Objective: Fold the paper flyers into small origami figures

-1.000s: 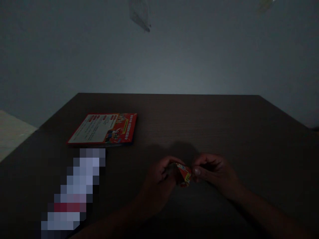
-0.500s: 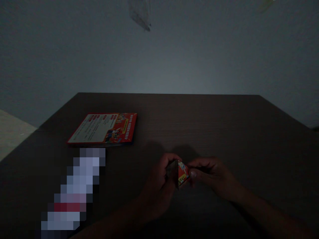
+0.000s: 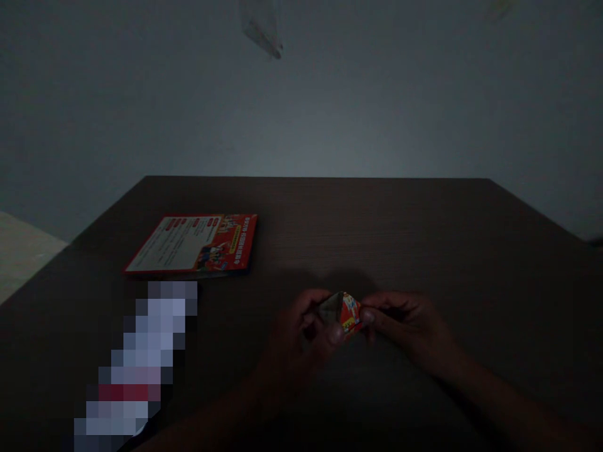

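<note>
Status, my read: mid-job. Table (image 3: 405,232) = work surface; action is R of ctr, well short of far edge; near edge out of frame. L hand (image 3: 298,336) curled round the L side of the folded piece (image 3: 350,315), thumb on near side, fingers prob behind. R hand (image 3: 412,326) pinching its R end btwn thumb + index, other fingers tucked. Piece sits btwn both hands, looks lifted off table (shadows fall apart, twd far edge). Paper or thin card, can't tell.

Done: creased to a peak, red/yellow print on R face, dull grey face on L. Left: not released, not set down; # of folds remaining, can't tell.

Rest, big to small: wall (image 3: 424,94) behind far edge. Pale surface (image 3: 26,254) past L edge, can't ID. Pixelated strip (image 3: 148,351) in near-L part of table, angled, bottom cut by frame; contents unreadable. Red/white booklet (image 3: 162,251) just beyond strip, twd far-L corner, lying flat. Clear bag (image 3: 261,28) up on wall, cut by frame.

In the way: nothing btwn hands and piece. L forearm passes close to strip's near end, so bump risk imo. Low light + fingers hide some creases.
</note>
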`<state>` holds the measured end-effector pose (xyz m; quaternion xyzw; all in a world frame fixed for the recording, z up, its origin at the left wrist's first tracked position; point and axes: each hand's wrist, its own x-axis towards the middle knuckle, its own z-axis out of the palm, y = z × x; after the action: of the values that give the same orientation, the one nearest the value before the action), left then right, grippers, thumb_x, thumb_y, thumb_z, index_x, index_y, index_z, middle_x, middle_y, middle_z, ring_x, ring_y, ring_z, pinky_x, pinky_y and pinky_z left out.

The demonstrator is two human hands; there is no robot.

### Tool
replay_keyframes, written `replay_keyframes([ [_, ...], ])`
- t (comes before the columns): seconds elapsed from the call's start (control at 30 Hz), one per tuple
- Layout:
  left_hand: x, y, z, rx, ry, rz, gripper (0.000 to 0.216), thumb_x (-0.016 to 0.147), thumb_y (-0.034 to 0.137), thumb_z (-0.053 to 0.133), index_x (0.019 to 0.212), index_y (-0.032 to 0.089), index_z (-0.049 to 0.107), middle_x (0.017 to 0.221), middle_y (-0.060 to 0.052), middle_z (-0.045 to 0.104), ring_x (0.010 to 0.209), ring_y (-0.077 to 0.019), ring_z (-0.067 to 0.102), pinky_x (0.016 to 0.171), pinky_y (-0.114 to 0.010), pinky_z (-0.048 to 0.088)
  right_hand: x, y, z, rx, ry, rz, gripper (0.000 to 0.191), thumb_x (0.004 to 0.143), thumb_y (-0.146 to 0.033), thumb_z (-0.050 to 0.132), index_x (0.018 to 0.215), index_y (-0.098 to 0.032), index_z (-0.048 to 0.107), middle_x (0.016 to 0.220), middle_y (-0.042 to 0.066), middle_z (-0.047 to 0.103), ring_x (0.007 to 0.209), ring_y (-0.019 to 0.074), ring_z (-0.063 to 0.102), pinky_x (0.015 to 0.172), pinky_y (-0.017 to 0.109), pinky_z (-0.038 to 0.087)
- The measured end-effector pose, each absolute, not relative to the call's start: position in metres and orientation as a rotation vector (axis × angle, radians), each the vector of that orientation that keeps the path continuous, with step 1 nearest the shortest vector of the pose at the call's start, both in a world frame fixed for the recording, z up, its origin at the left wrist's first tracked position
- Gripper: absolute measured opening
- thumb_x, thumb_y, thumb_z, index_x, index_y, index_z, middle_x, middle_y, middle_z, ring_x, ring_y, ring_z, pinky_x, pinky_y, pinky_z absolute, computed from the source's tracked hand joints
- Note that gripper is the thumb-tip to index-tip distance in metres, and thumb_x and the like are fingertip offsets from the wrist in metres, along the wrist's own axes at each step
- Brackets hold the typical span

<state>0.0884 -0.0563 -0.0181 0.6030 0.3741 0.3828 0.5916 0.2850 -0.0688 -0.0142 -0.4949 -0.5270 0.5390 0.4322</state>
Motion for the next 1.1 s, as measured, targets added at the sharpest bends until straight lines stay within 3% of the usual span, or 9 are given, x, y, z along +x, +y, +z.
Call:
replay_keyframes([
  [0.17,0.0877,-0.0527,-0.0173,1.432,0.948,0.900,0.046,0.070,0.043,0.068,0.105,0.016,0.057,0.062,0.003,0.052,0.056,-0.0112,0.047,0.053,-0.023,0.037,0.2865,-0.0691,-0.0082,-1.251,-1.317,1.206,0.012,0.075,-0.029,0.070,0.075,-0.017,0.073,0.056,0.001,0.066,0.049,0.0089,0.056,0.049,0.019,0.047],
  [0.47,0.0895,-0.0501,-0.0168,1.334,0.998,0.903,0.045,0.070,0.041,0.069,0.107,0.017,0.056,0.095,-0.007,0.063,0.065,-0.0126,0.055,0.057,-0.025,0.045,0.2871,-0.0715,-0.0089,-1.248,-1.306,1.105,0.006,0.074,-0.025,0.071,0.077,-0.020,0.074,0.056,0.000,0.066,0.048,0.0082,0.056,0.046,0.017,0.046],
  [0.73,0.0875,-0.0495,-0.0152,1.343,1.028,0.917,0.046,0.068,0.039,0.071,0.105,0.014,0.058,0.090,-0.005,0.059,0.058,-0.0083,0.047,0.053,-0.021,0.041,0.2866,-0.0696,-0.0088,-1.266,-1.321,1.073,0.006,0.074,-0.024,0.071,0.077,-0.020,0.074,0.056,0.000,0.066,0.047,0.0086,0.056,0.045,0.017,0.046],
  [1.1,0.0874,-0.0481,-0.0184,1.398,1.054,1.057,0.009,0.073,0.025,0.068,0.079,0.018,0.068,0.069,0.001,0.060,0.062,-0.0099,0.052,0.055,-0.019,0.041,0.2878,-0.0717,-0.0098,-1.281,-1.322,1.028,0.004,0.072,-0.022,0.072,0.075,-0.020,0.074,0.055,0.000,0.066,0.046,0.0081,0.056,0.044,0.016,0.046],
])
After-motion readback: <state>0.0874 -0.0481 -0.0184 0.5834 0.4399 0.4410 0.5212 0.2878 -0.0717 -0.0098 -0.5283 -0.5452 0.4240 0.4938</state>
